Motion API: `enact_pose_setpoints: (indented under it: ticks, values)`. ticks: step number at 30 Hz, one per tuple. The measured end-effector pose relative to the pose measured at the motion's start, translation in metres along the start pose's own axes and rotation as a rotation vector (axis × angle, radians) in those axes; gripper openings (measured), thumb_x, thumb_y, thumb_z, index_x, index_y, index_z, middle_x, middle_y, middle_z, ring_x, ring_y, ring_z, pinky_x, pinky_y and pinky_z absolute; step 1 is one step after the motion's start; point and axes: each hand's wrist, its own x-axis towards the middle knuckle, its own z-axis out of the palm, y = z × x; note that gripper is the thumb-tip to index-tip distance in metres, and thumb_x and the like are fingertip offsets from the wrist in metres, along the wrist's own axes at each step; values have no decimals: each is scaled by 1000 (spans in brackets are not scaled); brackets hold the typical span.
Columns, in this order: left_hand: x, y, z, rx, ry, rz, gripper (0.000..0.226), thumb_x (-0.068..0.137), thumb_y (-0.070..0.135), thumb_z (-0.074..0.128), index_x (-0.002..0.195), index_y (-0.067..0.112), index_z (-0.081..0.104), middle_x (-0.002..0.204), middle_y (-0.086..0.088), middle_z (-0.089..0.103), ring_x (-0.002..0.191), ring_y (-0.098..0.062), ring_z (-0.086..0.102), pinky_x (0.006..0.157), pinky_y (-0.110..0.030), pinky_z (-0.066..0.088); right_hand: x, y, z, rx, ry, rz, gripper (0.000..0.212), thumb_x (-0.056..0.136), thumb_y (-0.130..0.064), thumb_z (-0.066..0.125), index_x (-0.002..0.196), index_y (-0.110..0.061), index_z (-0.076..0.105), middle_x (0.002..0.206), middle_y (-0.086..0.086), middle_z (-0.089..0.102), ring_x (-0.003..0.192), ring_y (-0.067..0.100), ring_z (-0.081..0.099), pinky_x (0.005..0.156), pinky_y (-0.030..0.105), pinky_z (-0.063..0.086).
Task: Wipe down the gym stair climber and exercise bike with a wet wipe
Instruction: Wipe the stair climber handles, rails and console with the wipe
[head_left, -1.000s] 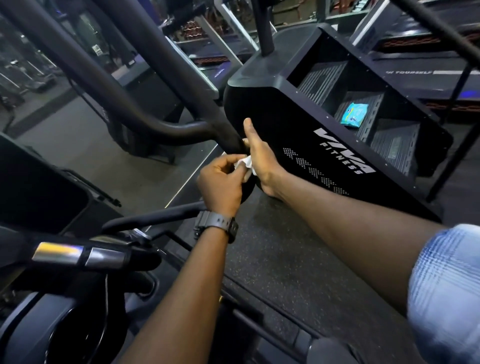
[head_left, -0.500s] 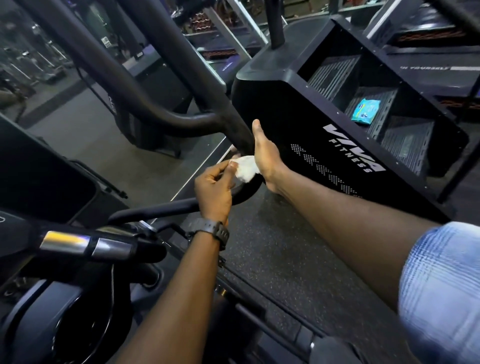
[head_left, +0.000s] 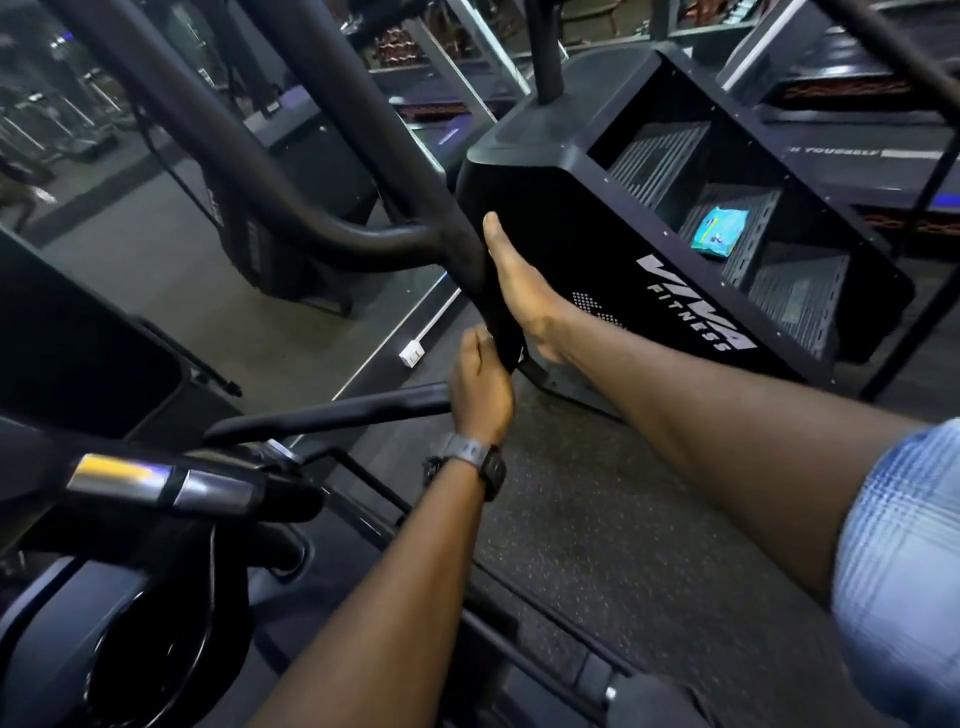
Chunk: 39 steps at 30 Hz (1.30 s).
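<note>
The black stair climber (head_left: 613, 260) stands ahead on the right, with a white logo on its side panel. Its thick black handrail (head_left: 363, 119) slopes down to the middle of the view. My right hand (head_left: 519, 296) holds the rail's lower part, thumb pointing up along it and fingers hidden behind it. Just below, my left hand (head_left: 480, 384) is curled against the rail's bottom end; the white wet wipe it held is hidden under its fingers. The exercise bike's handlebar (head_left: 156, 483) and frame fill the lower left.
A blue wet wipe packet (head_left: 719, 239) lies on a middle step of the stair climber. A white floor socket (head_left: 413, 356) sits at the edge of the rubber mat (head_left: 597, 519). More machines stand behind and to the left.
My left hand has moved the wipe down and in against the rail's bottom end, so the wipe no longer shows. My right hand has stayed on the rail. The camera has shifted a little.
</note>
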Motion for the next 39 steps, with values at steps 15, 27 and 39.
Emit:
enact_pose_setpoints:
  ticks: [15,27,39]
  values:
    - [-9,-12,-30,-25,-109,266,12,89,23,64,96,14,70,96,-1,69,91,-16,65,81,-40,56,13,10,3,100,22,-44,119,58,-102,29,151,-28,37,157,0,37,144,16,33,122,44,21]
    - [13,-25,-34,-82,-18,83,25,75,24,82,96,22,68,96,-4,71,87,-17,69,78,-40,59,18,30,2,116,54,29,129,44,-108,33,149,-33,39,152,9,44,139,25,41,118,50,27]
    - [17,-18,-6,471,-142,84,40,79,44,74,104,15,63,95,-3,68,89,-24,65,69,-31,47,17,30,-6,29,47,47,137,37,-108,35,149,-29,40,152,5,45,139,21,42,118,47,28]
